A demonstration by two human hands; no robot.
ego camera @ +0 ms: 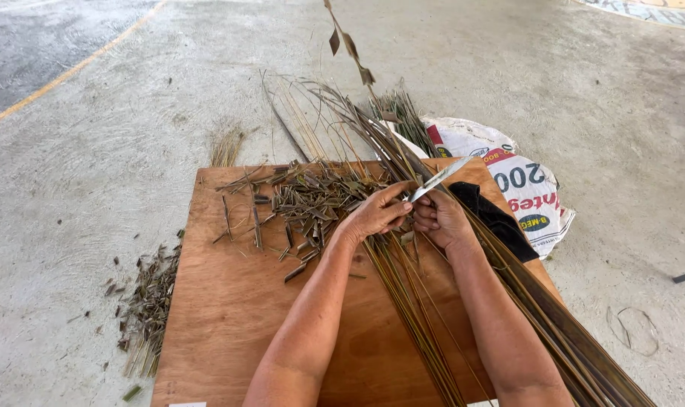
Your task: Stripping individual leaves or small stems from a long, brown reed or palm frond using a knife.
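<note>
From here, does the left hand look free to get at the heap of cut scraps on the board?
Probably yes. The heap of cut scraps lies just beside the left hand on the wooden board, with nothing between them. But that hand is pinching a stem against the knife, so it would have to let go first.

A thin green palm midrib (pixel 350 47) rises tilted, dry leaf bits clinging. A short steel knife blade (pixel 436 179) meets its base.

The stalks (pixel 508 301) run off the near edge at right, the board (pixel 229 316) is cut by that edge too, and the sack (pixel 523 188) lies partly hidden behind board and black cloth (pixel 493 218).
</note>
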